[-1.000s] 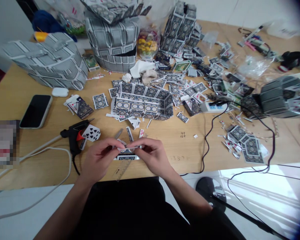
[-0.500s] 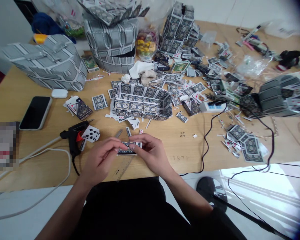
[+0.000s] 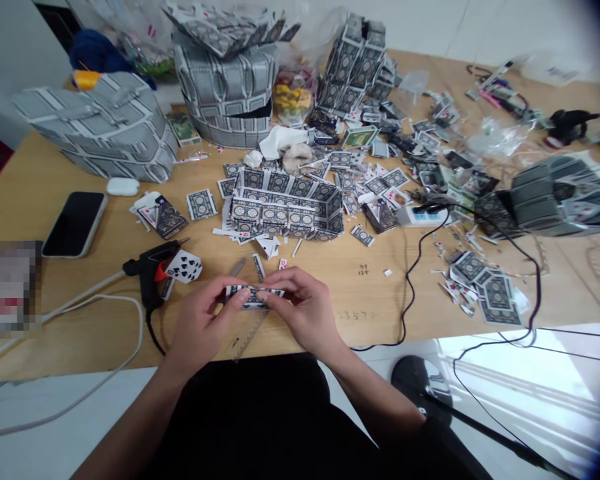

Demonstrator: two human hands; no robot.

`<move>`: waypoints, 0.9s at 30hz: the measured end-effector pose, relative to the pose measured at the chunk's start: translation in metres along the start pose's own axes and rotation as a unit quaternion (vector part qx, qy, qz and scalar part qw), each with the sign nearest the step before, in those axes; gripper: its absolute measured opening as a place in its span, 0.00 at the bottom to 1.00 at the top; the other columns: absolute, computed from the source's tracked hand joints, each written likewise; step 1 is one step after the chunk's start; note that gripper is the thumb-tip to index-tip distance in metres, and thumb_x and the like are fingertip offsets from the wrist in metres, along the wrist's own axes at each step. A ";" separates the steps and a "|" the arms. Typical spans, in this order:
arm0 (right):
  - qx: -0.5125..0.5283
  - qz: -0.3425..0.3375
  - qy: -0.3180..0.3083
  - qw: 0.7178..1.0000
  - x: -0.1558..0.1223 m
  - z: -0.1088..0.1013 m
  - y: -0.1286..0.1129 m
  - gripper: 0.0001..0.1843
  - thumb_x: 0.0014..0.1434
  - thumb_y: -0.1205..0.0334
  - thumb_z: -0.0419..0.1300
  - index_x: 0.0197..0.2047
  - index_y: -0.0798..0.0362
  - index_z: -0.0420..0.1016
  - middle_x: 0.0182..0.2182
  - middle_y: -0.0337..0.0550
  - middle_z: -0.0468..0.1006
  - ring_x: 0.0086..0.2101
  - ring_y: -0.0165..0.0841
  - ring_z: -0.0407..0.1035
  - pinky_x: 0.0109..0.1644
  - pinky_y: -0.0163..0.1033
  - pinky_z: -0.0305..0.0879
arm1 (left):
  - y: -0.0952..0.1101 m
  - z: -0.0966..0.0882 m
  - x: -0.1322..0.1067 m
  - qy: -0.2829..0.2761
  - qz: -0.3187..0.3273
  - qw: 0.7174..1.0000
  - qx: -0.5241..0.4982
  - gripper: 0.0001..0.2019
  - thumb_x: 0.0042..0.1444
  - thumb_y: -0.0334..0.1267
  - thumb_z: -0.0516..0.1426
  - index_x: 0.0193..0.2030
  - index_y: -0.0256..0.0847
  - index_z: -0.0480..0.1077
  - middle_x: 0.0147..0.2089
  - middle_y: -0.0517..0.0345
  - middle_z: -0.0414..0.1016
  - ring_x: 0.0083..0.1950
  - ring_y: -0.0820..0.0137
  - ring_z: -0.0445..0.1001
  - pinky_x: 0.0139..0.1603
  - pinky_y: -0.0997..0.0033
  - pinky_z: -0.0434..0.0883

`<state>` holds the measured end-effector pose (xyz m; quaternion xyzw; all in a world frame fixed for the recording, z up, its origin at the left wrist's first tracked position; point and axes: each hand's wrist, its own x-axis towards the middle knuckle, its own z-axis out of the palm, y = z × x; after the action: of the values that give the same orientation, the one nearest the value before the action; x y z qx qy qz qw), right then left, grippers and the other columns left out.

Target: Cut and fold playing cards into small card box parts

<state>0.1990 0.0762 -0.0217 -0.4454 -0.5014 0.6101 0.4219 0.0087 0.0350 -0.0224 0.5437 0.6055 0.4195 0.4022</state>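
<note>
Both my hands meet low over the front edge of the wooden table [image 3: 70,333]. My left hand [image 3: 200,327] and my right hand [image 3: 303,310] each pinch one end of a small folded playing-card piece [image 3: 254,297] with a dark patterned back. A clear ruler [image 3: 247,337] lies on the table under my hands. A black glue gun [image 3: 147,270] with a spade card on it rests just left of my left hand. Beyond my hands stands a rectangular open box built of cards [image 3: 285,207].
A phone [image 3: 75,223] and white earbud case [image 3: 123,187] lie at the left. Large card-built structures [image 3: 100,127] stand at the back and right. Loose cards [image 3: 485,283], scraps and a black cable [image 3: 410,280] cover the right half. A power strip [image 3: 423,215] sits mid-right.
The card piece was held edge-on a second ago and now shows its patterned back between my fingers. My hands have shifted slightly up and away from me.
</note>
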 end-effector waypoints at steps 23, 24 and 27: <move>-0.014 -0.007 -0.019 1.000 0.002 0.005 0.005 0.15 0.64 0.50 0.73 0.36 0.53 0.84 0.29 0.43 0.84 0.28 0.31 0.72 0.30 0.35 0.66 | -0.002 0.005 -0.002 0.043 0.001 0.999 0.003 0.09 0.65 0.37 0.65 0.33 0.42 0.75 0.25 0.67 0.77 0.25 0.76 0.75 0.30 0.80 0.71; -0.014 -0.007 -0.019 1.000 0.002 0.005 0.004 0.15 0.64 0.50 0.73 0.36 0.54 0.84 0.29 0.42 0.84 0.28 0.31 0.72 0.30 0.35 0.66 | -0.002 0.005 -0.002 0.041 0.000 0.999 0.005 0.09 0.66 0.37 0.64 0.32 0.42 0.74 0.25 0.67 0.77 0.25 0.76 0.75 0.30 0.80 0.72; -0.002 0.007 -0.033 0.999 0.003 0.004 0.004 0.15 0.64 0.49 0.73 0.38 0.53 0.84 0.30 0.42 0.84 0.29 0.31 0.74 0.32 0.35 0.71 | -0.002 0.003 -0.002 0.031 -0.005 0.999 -0.001 0.10 0.67 0.38 0.63 0.32 0.42 0.74 0.25 0.66 0.77 0.25 0.76 0.75 0.29 0.80 0.71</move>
<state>0.1939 0.0773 -0.0259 -0.4296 -0.5133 0.6262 0.3998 0.0108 0.0331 -0.0250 0.5267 0.6204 0.4347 0.3857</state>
